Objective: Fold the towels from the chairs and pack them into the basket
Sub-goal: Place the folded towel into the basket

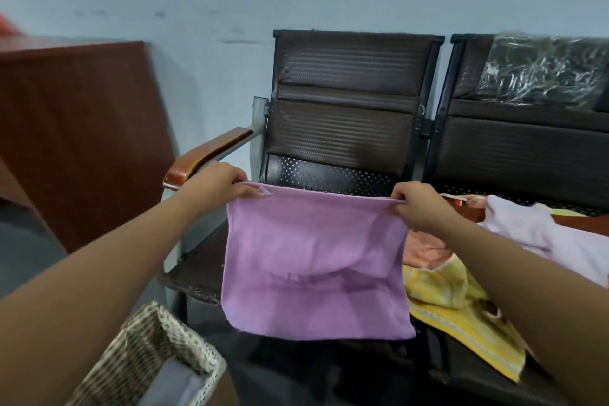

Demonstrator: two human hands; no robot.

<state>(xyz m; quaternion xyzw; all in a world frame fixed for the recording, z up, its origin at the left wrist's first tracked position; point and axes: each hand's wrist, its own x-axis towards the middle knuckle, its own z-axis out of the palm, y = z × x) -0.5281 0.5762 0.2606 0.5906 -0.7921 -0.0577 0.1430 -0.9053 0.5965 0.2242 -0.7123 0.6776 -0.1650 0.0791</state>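
A purple towel (313,260) hangs spread out in front of the left chair (342,128). My left hand (219,183) pinches its top left corner and my right hand (418,204) pinches its top right corner. More towels lie heaped over the seats to the right: a yellow one (461,306), an orange one (425,250) and a pale pink one (540,234). The woven basket (145,353) stands at the bottom left, below my left arm, with a grey lining visible inside.
A second dark chair (527,142) stands on the right with clear plastic wrap (547,69) on its backrest. A brown wooden panel (82,135) stands at the left against the pale wall. The left chair has a wooden armrest (211,152).
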